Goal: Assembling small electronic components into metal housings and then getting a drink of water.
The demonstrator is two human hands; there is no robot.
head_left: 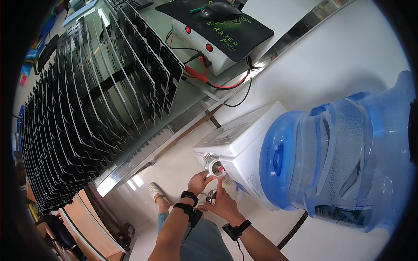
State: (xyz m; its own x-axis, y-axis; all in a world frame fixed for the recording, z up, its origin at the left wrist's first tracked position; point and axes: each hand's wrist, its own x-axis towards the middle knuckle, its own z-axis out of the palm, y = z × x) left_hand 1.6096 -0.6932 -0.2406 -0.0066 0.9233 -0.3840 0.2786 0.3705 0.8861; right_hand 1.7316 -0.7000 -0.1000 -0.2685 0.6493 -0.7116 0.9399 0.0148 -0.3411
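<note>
Down nearest the body, jeans (202, 243) and light slippers (154, 190) show above a pale floor (172, 172). Black straps (188, 209) circle both wrists. The left hand (199, 182) is mostly closed, its fingertips pinching the lower edge of a round piece (210, 163), whitish and open in the middle, with a small red spot at its right that is too small to make out. The right hand (224, 203) points its index finger up to that piece, its other fingers curled around a shiny metal part (211, 197). Just beyond, the round piece sits close against a white box (244, 135); whether they touch, I cannot tell. To the right is a big blue bottle (322, 161). Farther left, a tabletop (143, 163) carries a rack of black panels (87, 117), then a switch box (196, 41) under a mat (257, 35) and mouse (220, 11).
</note>
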